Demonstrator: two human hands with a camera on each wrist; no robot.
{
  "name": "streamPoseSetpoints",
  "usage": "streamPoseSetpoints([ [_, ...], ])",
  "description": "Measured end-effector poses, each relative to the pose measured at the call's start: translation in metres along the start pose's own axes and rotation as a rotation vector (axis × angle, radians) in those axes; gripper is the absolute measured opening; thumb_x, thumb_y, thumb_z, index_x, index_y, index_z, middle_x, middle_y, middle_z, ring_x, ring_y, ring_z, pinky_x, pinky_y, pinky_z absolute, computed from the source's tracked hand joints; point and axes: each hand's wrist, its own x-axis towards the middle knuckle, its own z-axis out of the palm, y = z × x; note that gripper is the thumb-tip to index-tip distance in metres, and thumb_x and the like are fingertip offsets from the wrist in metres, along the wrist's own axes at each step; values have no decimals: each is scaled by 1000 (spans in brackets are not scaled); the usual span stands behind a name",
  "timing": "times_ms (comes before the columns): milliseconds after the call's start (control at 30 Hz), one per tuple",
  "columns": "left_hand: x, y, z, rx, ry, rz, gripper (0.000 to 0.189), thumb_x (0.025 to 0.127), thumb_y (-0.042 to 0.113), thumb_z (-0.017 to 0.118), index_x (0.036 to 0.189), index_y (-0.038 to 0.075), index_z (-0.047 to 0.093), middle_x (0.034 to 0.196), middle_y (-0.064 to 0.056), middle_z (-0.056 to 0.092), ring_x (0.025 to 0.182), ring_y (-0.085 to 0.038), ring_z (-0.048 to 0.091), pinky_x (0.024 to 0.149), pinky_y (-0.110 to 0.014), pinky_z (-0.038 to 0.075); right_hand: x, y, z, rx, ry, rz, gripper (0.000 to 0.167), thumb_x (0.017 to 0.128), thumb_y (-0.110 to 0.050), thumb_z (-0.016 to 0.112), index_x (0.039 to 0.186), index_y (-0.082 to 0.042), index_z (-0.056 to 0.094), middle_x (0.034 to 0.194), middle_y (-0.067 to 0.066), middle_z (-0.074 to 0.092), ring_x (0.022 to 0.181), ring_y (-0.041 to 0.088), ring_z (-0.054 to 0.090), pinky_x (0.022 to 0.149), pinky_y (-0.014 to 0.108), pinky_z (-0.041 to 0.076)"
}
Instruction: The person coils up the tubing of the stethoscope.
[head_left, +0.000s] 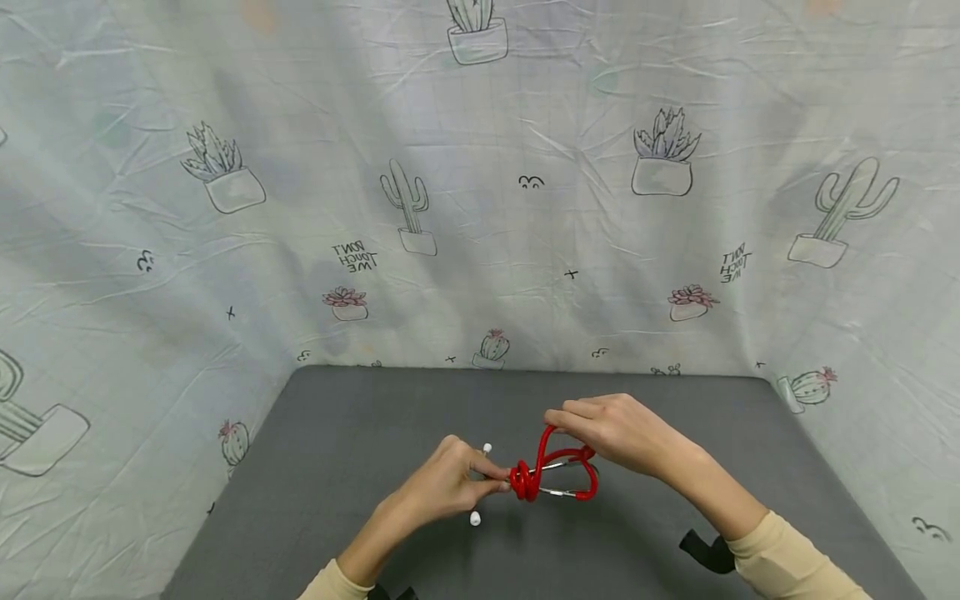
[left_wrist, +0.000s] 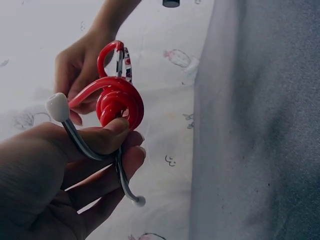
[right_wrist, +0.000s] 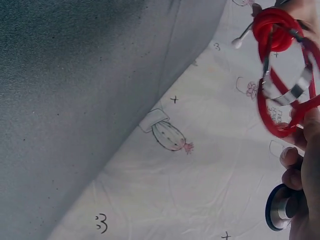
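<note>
A stethoscope with red tubing is held above the grey table, its tube wound in several coils around the metal ear tubes. My left hand pinches the ear tubes between thumb and fingers, right beside the coils. Two white ear tips stick out on either side of that hand. My right hand grips a length of the red tube to the right of the coils. The round chest piece, dark-rimmed with a metal side, shows at the right hand in the right wrist view.
The grey table lies beneath both hands. A pale cloth printed with cacti hangs behind it and along both sides. Near the right forearm is a black strap.
</note>
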Motion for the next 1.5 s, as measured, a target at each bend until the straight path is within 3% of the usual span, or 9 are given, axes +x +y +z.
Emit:
streamPoseSetpoints([
  [167, 3, 0, -5, -7, -20, 34, 13, 92, 6, 86, 105, 4, 88, 96, -6, 86, 75, 6, 73, 56, -6, 43, -1, 6, 4, 46, -8, 18, 55, 75, 9, 91, 123, -12, 73, 92, -7, 70, 71, 2, 63, 59, 10, 47],
  [300, 5, -1, -10, 2, -17, 71, 14, 92, 6, 86, 105, 4, 88, 95, -6, 86, 76, 1, 77, 55, -6, 42, -1, 10, 6, 91, 1, 28, 50, 79, 2, 91, 124, -13, 74, 92, -8, 70, 69, -1, 59, 60, 7, 46],
  [467, 7, 0, -17, -9, -33, 96, 15, 92, 4, 86, 106, 3, 87, 97, -6, 86, 75, 0, 77, 51, -7, 34, -1, 17, 9, 189, -6, 55, 38, 92, -6, 86, 127, -14, 74, 95, -7, 74, 74, 0, 65, 68, 10, 55],
  [533, 8, 0, -20, -23, -45, 106, 15, 92, 5, 86, 107, 3, 87, 98, -6, 86, 78, 2, 77, 52, -7, 40, -2, 19, 11, 220, -12, 73, 28, 100, -12, 79, 127, -13, 75, 98, -6, 77, 77, 2, 70, 71, 14, 59],
  [700, 12, -4, -27, -67, -71, 129, 15, 91, 5, 86, 106, 4, 87, 99, -6, 86, 83, 2, 78, 60, -14, 57, 0, 21, 20, 278, -3, 97, 23, 105, -16, 72, 129, -13, 74, 100, -5, 79, 79, 2, 73, 74, 15, 60],
  [1000, 19, -12, -38, -129, -77, 165, 14, 91, 6, 86, 105, 2, 87, 100, -8, 86, 91, -5, 82, 72, -12, 60, 5, 21, 37, 411, 3, 159, 30, 109, -21, 63, 136, -12, 72, 103, -5, 79, 80, 1, 71, 75, 9, 56],
  [1300, 11, 10, -27, -272, 24, 139, 13, 90, 3, 87, 103, 4, 88, 96, -8, 86, 93, -12, 83, 82, -24, 66, -7, 5, 42, 571, -2, 197, 54, 94, 2, 81, 144, -11, 66, 105, -4, 78, 87, 5, 76, 81, 12, 59],
  [1400, 9, 15, -22, -313, 71, 116, 14, 89, 1, 87, 103, 2, 88, 97, -10, 86, 94, -17, 84, 81, -27, 67, -13, 0, 44, 650, -29, 246, 60, 92, 7, 81, 147, -11, 64, 103, -2, 76, 91, 11, 79, 84, 19, 64],
  [1500, 7, 18, -15, -356, 109, 102, 14, 90, 0, 86, 104, -1, 87, 97, -15, 85, 95, -20, 84, 81, -31, 68, -18, -6, 46, 735, -64, 328, 53, 98, 6, 73, 148, -9, 64, 115, 3, 79, 100, 17, 81, 88, 28, 66],
])
